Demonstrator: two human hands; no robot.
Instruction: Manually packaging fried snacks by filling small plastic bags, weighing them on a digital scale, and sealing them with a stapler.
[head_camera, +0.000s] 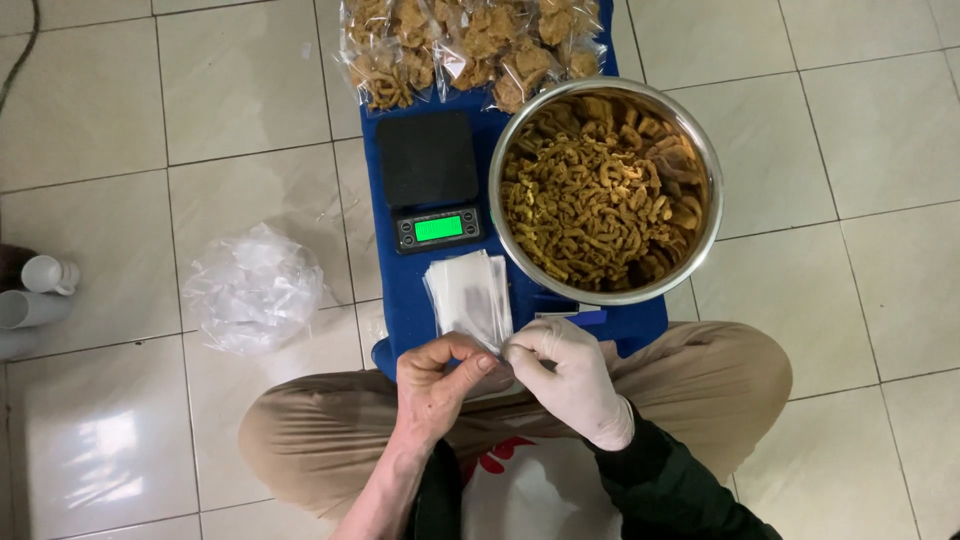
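Small clear plastic bags (470, 298), stacked flat and empty, are the thing in hand. There is only the head camera's view, looking straight down at a person sitting cross-legged on a pale tiled floor (850, 300).

The stack lies on a blue surface (385, 230) in front of the knees, its long axis running roughly from 12 to 6 o'clock, tilted slightly. Its near end meets both hands. The bare left hand (437, 385) and the white-gloved right hand (570, 380) come together at the middle of the picture, fingertips pinched on the bottom corner of the top bag. Each grip is narrow and closed on that thin film; the stack lies at 12 o'clock from the hands, touching them. Neither hand is clearly nearer, since they meet at the same edge.

At 1 o'clock from the hands, just beside the stack, sits a large steel bowl (705, 240) filled with golden-brown curled fried snacks (600, 195). At 11 o'clock, beside the bowl, is a small black digital scale (430, 175) with a lit green display. Beyond both, at 12 o'clock, lie filled clear packets of snacks (470, 45).

On the floor at 10 o'clock, well apart, is a crumpled clear plastic sack (255, 290). White cylindrical containers (40, 290) show at the far 9 o'clock edge.
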